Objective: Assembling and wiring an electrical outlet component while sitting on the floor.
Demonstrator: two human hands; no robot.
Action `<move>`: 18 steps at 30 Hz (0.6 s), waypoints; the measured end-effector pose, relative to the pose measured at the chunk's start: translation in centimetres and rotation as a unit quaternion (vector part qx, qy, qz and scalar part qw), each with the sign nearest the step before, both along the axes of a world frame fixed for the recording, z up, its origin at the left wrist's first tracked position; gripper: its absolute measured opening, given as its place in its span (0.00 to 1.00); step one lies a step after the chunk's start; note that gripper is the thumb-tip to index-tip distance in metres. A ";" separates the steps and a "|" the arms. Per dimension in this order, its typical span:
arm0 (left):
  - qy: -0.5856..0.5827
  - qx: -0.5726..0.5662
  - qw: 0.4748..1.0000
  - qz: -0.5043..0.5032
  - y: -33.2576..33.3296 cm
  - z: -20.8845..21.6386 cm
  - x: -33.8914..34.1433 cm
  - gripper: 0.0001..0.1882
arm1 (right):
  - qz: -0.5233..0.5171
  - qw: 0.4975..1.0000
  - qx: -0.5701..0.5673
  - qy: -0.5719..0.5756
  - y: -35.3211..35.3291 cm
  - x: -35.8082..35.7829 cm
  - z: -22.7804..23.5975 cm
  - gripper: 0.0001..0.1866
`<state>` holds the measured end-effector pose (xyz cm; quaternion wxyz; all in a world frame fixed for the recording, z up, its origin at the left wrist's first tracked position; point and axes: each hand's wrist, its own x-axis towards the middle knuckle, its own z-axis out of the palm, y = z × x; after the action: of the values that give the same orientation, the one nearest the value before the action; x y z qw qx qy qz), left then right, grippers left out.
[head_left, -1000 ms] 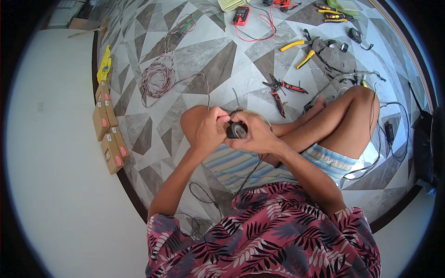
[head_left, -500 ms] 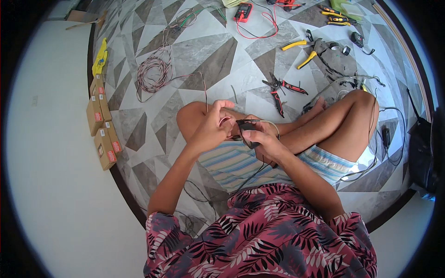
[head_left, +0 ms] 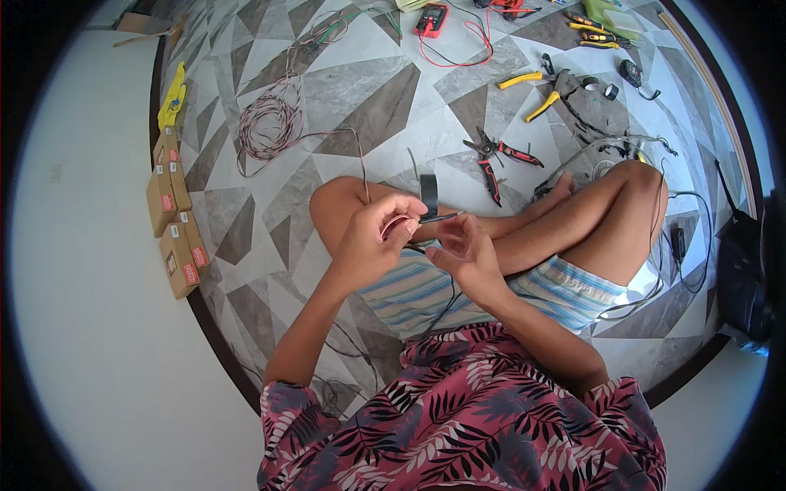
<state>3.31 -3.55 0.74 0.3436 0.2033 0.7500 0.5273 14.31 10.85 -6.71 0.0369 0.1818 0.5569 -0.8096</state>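
My left hand (head_left: 372, 241) pinches a thin red and white wire (head_left: 396, 222) between thumb and fingers. A short dark length of cable (head_left: 440, 218) runs from those fingertips toward my right hand (head_left: 468, 252). That hand is open, its thumb apart from its curved fingers, which lie close beside the cable's end. Just beyond the fingertips, a roll of black electrical tape (head_left: 428, 195) stands edge-on by the joint of wire and cable. How the tape attaches there is too small to make out.
Wire strippers (head_left: 491, 155) and yellow-handled cutters (head_left: 540, 90) lie on the tiled floor ahead. A coil of red and white wire (head_left: 266, 127) is at left, near small cardboard boxes (head_left: 180, 254). A red multimeter (head_left: 431, 20) lies farther off; a black bag (head_left: 741, 270) is at right.
The black tape roll has left my right hand's grip and now stands beyond the fingertips. My right hand has opened and turned. My left hand still pinches the wire.
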 end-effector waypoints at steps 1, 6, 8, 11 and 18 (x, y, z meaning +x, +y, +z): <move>0.000 0.000 1.000 -0.001 0.1 0.5 0.0 0.10 | -0.044 0.997 -0.021 0.068 -0.4 -0.1 0.1 0.33; 0.056 0.004 0.998 0.026 -0.2 1.5 -0.3 0.11 | -0.073 0.978 -0.041 0.191 -0.8 -1.5 1.3 0.44; 0.097 0.002 0.995 0.017 -0.4 1.9 -0.2 0.11 | -0.057 0.978 -0.041 0.198 0.0 -1.5 1.0 0.45; 0.111 -0.027 0.993 0.015 -0.2 3.3 -0.3 0.13 | -0.048 0.967 0.047 0.244 -0.4 -1.3 -1.6 0.35; 0.213 -0.127 0.969 -0.004 -0.4 3.1 -0.2 0.11 | 0.090 0.932 0.252 0.246 1.7 -2.5 2.4 0.34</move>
<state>3.15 -3.96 3.81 0.2011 0.2683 0.8660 0.3710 11.79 12.56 -4.35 -0.0753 -0.0707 0.7480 -0.6556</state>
